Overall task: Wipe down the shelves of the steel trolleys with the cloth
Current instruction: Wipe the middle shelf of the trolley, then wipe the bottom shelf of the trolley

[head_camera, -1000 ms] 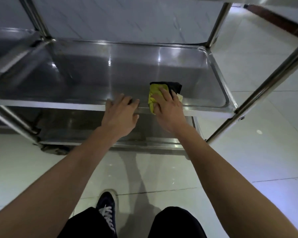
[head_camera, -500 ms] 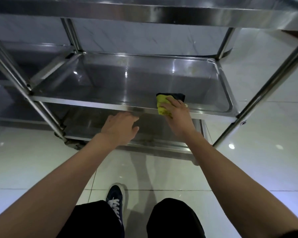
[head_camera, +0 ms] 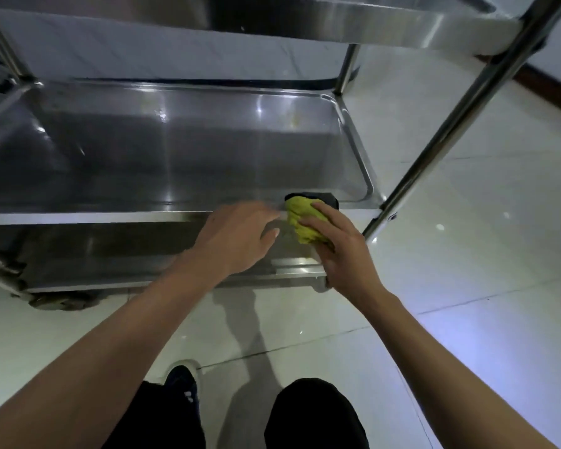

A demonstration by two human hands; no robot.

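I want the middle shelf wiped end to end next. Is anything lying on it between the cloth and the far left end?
Nothing visible does. The right hand grips the yellow cloth at the front right edge of the middle shelf, whose surface shows bare steel leftward. The left hand hovers beside the cloth at the front rim.

Glossy pale tiled floor (head_camera: 467, 254), dark shoe (head_camera: 183, 388), black trousers (head_camera: 311, 413), dark skirting board (head_camera: 551, 92)
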